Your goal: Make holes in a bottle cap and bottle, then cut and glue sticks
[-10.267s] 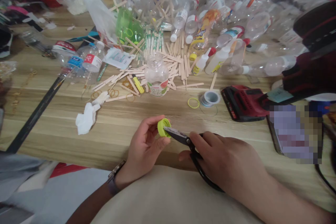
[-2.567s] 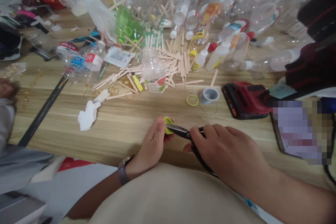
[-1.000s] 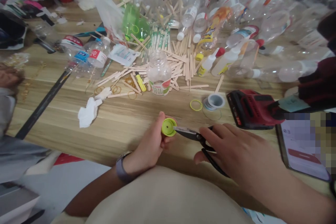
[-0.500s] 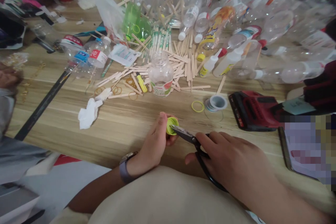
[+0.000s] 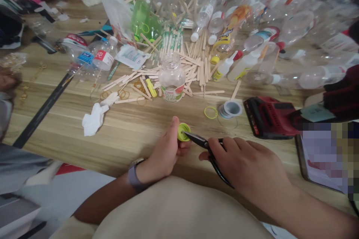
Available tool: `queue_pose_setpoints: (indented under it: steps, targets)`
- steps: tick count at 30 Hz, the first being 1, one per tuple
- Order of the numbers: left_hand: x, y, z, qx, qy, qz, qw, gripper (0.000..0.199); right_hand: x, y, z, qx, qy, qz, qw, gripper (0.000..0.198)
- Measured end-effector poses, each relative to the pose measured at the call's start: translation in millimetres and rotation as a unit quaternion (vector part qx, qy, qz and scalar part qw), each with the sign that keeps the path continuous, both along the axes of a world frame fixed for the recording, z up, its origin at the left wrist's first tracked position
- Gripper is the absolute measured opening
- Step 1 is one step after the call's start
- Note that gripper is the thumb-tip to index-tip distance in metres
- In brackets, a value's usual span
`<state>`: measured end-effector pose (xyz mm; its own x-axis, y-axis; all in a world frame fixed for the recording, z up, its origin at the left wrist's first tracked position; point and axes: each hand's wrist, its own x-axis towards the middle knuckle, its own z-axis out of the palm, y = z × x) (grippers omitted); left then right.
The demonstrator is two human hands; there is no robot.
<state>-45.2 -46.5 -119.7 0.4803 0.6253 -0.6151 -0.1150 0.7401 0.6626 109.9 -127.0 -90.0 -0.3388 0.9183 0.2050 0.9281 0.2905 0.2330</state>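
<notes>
My left hand (image 5: 165, 145) grips a yellow-green bottle cap (image 5: 184, 128), its hollow side turned toward me and to the right. In my right hand (image 5: 241, 160) is a pair of black-handled scissors (image 5: 199, 139), blades together. Their tip reaches inside the cap and meets its inner face. Beyond the cap stands an uncapped clear plastic bottle (image 5: 171, 78) with a fruit label. A yellow-green ring (image 5: 210, 112) lies beside a spool of thin wire (image 5: 230, 109), to the right of the cap.
Wooden craft sticks (image 5: 193, 71) lie heaped behind the bottle. Many plastic bottles (image 5: 322, 76) crowd the back right. A red power tool (image 5: 272, 115) and a phone (image 5: 322, 160) sit at right. Crumpled tissue (image 5: 94, 119) lies left; another person's hand (image 5: 7, 78) is at the far left.
The scissors have turned slightly in my right hand, with the tip still inside the cap. My left hand and the cap have shifted very slightly upward.
</notes>
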Motion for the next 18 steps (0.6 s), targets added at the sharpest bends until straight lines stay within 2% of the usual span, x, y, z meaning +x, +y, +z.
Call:
queue_pose_setpoints:
  steps: [3, 7, 11, 18]
  targets:
    - [-1, 4, 2.0, -0.052, -0.011, -0.017, 0.998, 0.044, 8, 1, -3, 0.005, 0.016, 0.018, 1.000, 0.040]
    - [-2, 5, 2.9, -0.079, -0.013, -0.034, 0.996, 0.043, 15, -1, 2, 0.017, 0.020, -0.001, 1.000, 0.053]
    - [0, 6, 6.6, -0.049, 0.005, -0.055, 0.997, 0.043, 14, 0, 9, 0.006, 0.019, -0.005, 1.000, 0.058]
    - [-3, 4, 10.3, -0.027, 0.026, -0.068, 0.997, 0.040, 11, 1, 16, 0.006, -0.007, 0.015, 1.000, 0.051]
